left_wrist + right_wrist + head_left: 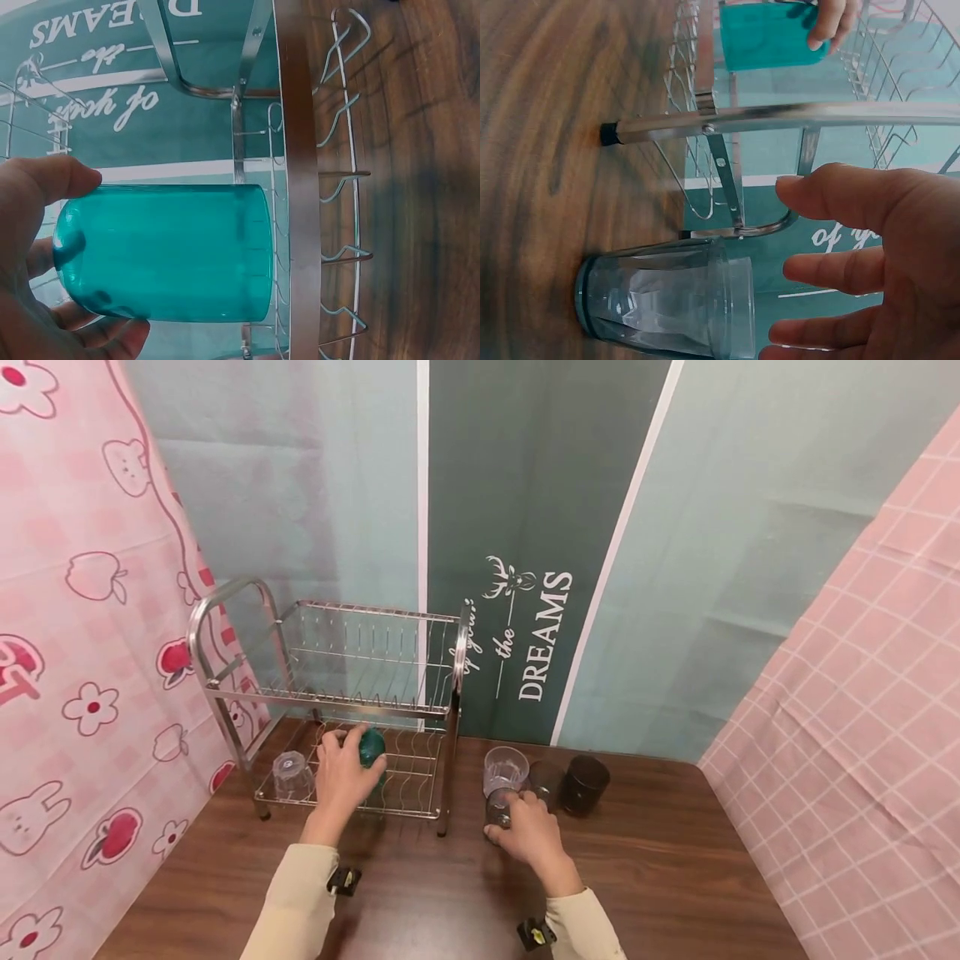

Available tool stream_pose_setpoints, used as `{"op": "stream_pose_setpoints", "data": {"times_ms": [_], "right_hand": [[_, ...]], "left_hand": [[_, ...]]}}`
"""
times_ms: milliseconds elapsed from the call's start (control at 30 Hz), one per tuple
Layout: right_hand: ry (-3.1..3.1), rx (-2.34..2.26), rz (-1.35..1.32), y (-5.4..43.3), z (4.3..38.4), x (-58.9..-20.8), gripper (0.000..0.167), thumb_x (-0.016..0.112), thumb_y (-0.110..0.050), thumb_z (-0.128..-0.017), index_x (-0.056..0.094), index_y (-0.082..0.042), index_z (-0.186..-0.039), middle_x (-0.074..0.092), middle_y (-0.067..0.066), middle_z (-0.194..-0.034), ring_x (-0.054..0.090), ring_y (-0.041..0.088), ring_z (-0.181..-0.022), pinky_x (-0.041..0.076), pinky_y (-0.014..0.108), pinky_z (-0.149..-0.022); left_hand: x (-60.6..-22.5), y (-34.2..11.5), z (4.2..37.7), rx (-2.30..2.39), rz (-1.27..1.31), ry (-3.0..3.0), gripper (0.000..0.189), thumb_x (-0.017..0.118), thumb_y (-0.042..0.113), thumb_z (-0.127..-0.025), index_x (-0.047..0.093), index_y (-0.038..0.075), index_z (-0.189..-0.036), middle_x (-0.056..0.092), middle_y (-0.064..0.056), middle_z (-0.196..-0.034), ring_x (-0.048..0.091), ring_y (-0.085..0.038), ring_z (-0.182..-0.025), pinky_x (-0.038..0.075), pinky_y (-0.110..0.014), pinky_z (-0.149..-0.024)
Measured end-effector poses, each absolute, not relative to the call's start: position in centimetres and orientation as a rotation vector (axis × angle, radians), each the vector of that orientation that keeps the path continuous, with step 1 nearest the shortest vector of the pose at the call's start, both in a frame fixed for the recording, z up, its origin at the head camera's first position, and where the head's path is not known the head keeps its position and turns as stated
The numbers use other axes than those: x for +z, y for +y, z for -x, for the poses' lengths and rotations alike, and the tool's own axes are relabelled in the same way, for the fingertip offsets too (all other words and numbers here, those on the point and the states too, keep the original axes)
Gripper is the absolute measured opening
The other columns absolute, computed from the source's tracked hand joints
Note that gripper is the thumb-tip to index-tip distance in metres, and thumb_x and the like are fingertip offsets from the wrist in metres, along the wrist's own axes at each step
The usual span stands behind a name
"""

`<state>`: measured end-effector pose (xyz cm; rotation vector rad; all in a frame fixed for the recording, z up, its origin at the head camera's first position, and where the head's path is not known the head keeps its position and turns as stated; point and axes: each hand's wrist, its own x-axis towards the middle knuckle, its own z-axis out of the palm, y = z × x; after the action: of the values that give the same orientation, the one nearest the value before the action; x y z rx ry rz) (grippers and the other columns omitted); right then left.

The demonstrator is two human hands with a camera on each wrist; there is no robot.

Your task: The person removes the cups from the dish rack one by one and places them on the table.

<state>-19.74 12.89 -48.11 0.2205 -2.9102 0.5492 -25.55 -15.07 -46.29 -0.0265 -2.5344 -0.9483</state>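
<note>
My left hand (341, 777) grips a teal glass (372, 747) at its rounded base, thumb on one side and fingers on the other. The glass is upside down at the lower shelf of a metal dish rack (386, 712), its mouth end close to the shelf wires in the left wrist view. My right hand (534, 833) hovers at a grey see-through glass (497, 808) standing on the table. The right wrist view has its fingers (832, 271) spread and fairly straight, just above the rim of that upright glass (652, 300).
An upside-down clear glass (289, 777) stands on the lower shelf's left end. Behind the grey glass are a clear tumbler (506, 762), a dark see-through glass (549, 781) and a black cup (587, 787). Patterned cloths hang around the wooden table (675, 860).
</note>
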Motion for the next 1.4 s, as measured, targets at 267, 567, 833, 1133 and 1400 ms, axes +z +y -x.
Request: {"op": "stream_pose_setpoints", "data": {"times_ms": [267,567,833,1133,1400], "right_hand": [[-2.86,0.701,-0.282,13.0,18.9,-49.0,0.048,0.077,-0.032,-0.073,0.064,-0.005,-0.111,0.054,0.023,-0.112,0.052,0.041,-0.101,0.044,0.054,-0.076],[-2.665,0.934,-0.412,13.0,18.4,-50.6,0.043,0.076,-0.02,-0.074,0.062,-0.005,-0.113,0.054,0.019,-0.113,0.052,0.039,-0.105,0.042,0.051,-0.085],[-2.495,1.139,-0.498,12.6,18.0,-51.8,0.045,0.076,-0.013,-0.074,0.061,-0.005,-0.115,0.057,0.012,-0.115,0.054,0.028,-0.107,0.042,0.045,-0.088],[-2.391,1.579,-0.423,11.1,16.5,-51.0,0.039,0.07,-0.002,-0.078,0.058,0.002,-0.116,0.058,0.018,-0.113,0.055,0.035,-0.103,0.046,0.045,-0.082],[-2.235,1.988,-0.417,11.0,16.2,-50.6,0.039,0.063,0.007,-0.079,0.053,0.011,-0.117,0.054,0.026,-0.113,0.052,0.042,-0.104,0.048,0.039,-0.081]], "left_hand": [[-46.8,-14.8,24.1,-0.959,0.045,-2.5,0.057,0.072,0.026,-0.078,0.052,0.01,-0.13,0.033,-0.024,-0.122,0.036,-0.039,-0.103,0.041,-0.054,-0.071],[-46.9,-14.1,22.7,-0.996,0.074,-2.388,0.055,0.073,0.027,-0.075,0.056,0.013,-0.125,0.038,-0.022,-0.117,0.039,-0.036,-0.1,0.042,-0.053,-0.073],[-47.0,-13.7,21.9,-1.022,0.089,-2.313,0.056,0.076,0.025,-0.072,0.058,0.012,-0.123,0.041,-0.022,-0.113,0.043,-0.037,-0.098,0.041,-0.054,-0.074],[-47.4,-13.4,20.9,-1.07,0.099,-2.28,0.055,0.077,0.024,-0.072,0.059,0.012,-0.122,0.044,-0.02,-0.11,0.047,-0.034,-0.094,0.041,-0.051,-0.073],[-48.3,-13.0,20.1,-1.249,0.1,-2.162,0.052,0.077,0.02,-0.07,0.061,0.012,-0.119,0.048,-0.017,-0.106,0.047,-0.028,-0.095,0.038,-0.046,-0.075]]}}
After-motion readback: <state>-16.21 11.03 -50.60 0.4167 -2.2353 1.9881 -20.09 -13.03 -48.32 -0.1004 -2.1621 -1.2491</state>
